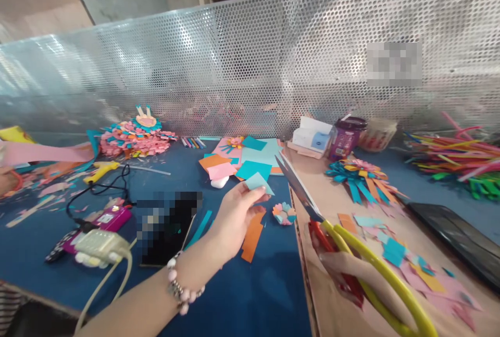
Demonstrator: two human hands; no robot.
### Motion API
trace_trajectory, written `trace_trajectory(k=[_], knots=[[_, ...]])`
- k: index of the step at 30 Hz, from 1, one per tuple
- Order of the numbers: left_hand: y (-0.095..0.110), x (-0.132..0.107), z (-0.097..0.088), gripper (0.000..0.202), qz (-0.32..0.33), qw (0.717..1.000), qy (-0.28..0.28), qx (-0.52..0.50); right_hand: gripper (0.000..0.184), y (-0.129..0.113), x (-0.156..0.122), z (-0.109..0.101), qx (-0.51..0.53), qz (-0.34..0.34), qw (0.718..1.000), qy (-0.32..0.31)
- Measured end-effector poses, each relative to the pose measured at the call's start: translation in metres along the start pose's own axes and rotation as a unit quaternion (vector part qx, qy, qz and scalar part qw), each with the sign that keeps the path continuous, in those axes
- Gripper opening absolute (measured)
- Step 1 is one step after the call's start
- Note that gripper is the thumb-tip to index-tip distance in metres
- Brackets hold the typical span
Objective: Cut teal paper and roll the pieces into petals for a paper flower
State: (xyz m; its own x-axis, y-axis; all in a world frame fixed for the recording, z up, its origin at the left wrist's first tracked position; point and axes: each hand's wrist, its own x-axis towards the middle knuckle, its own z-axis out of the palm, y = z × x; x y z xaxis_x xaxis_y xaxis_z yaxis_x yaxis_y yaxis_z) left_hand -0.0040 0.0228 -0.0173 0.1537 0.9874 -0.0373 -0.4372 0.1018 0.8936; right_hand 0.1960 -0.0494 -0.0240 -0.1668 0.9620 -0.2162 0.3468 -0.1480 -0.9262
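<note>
My left hand, a beaded bracelet on its wrist, pinches a small light-blue piece of paper between thumb and fingers. In my right hand is a pair of scissors with yellow and red handles, its blades pointing up and left, apart from the paper. A small ring-shaped paper flower in pink, blue and orange lies between the hands. Below my left hand is an orange paper strip. Blue, pink and orange paper sheets are piled just beyond it.
A phone, a power strip and a yellow glue gun lie left. Behind them stands a pink paper-covered piece. Paper scraps, a purple cup and pipe cleaners sit right. Another person's hand shows far left.
</note>
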Motion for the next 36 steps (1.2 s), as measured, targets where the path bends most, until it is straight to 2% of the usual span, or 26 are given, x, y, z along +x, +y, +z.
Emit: trace_trajectory(k=[3, 6, 9, 15, 21, 27, 36], knots=[[0.003, 0.000, 0.000, 0.019, 0.024, 1.000, 0.004, 0.016, 0.029, 0.004, -0.001, 0.001, 0.001, 0.026, 0.999, -0.046], [0.005, 0.001, -0.001, 0.019, 0.051, 0.998, 0.005, 0.023, 0.025, 0.001, -0.004, 0.005, -0.013, 0.024, 0.998, -0.052], [0.007, 0.001, -0.001, 0.021, 0.044, 0.999, 0.002, 0.016, 0.019, -0.008, -0.009, 0.009, -0.029, 0.007, 0.998, -0.059], [0.012, -0.005, 0.002, 0.021, 0.017, 1.000, 0.003, 0.008, 0.010, -0.016, -0.014, 0.012, -0.049, -0.015, 0.998, -0.038], [0.011, -0.010, 0.006, 0.011, 0.009, 0.999, -0.012, -0.038, 0.013, -0.008, -0.012, 0.016, -0.056, -0.033, 0.997, -0.037], [0.010, -0.012, 0.008, 0.003, 0.005, 0.996, -0.023, -0.089, 0.006, -0.003, -0.009, 0.017, -0.077, -0.042, 0.996, -0.034], [0.013, -0.014, 0.012, 0.005, 0.010, 0.996, -0.037, -0.083, 0.009, 0.005, -0.008, 0.022, -0.064, -0.049, 0.997, -0.012]])
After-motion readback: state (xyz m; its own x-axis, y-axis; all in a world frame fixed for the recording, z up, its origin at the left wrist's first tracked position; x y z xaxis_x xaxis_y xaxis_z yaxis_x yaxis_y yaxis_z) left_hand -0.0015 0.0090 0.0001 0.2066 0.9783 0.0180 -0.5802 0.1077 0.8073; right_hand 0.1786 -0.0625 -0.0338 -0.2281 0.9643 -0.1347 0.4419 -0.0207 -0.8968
